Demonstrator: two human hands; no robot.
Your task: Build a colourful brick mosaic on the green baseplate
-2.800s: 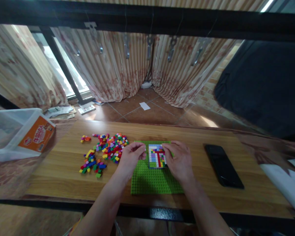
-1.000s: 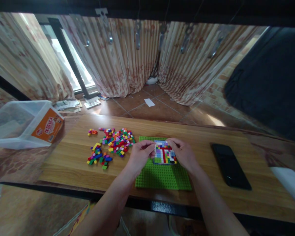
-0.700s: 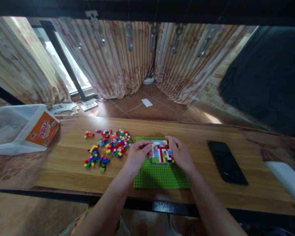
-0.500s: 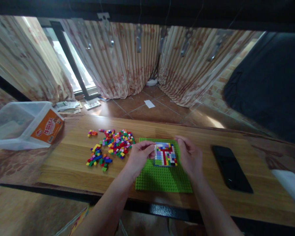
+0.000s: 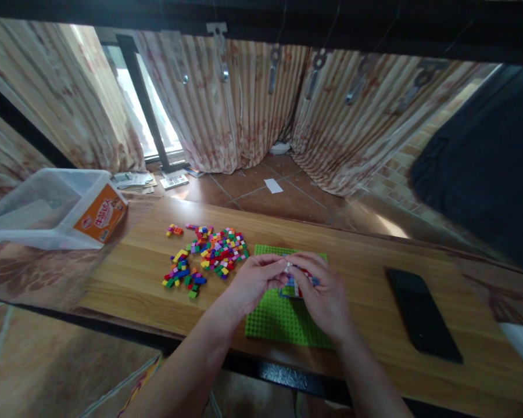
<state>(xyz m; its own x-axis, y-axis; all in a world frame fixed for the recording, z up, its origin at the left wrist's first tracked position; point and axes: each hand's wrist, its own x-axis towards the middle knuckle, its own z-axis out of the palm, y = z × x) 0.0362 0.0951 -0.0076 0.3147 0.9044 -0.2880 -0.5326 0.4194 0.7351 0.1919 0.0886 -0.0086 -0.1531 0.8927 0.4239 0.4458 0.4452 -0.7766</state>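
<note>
A small white toy brick (image 5: 288, 267) is pinched between the thumb and fingers of my left hand (image 5: 257, 281). The thumb and fingertips of my right hand (image 5: 322, 290) close on the same brick from the other side. Both hands meet above a green studded baseplate (image 5: 283, 322) on the table. Under the fingers lies a flat mosaic of coloured bricks (image 5: 291, 290), largely covered by my right hand. To the left of my left hand is a loose pile of small coloured bricks (image 5: 222, 249).
A smaller cluster of bricks (image 5: 181, 270) lies left of the pile on the wooden table (image 5: 131, 267). A black phone (image 5: 422, 313) rests at the right. A clear plastic bin (image 5: 47, 203) with an orange label stands at the far left. Curtains (image 5: 226, 116) hang behind.
My right hand has moved left from the baseplate's right side to meet my left hand at the white brick, covering much of the mosaic. The camera view has shifted slightly.
</note>
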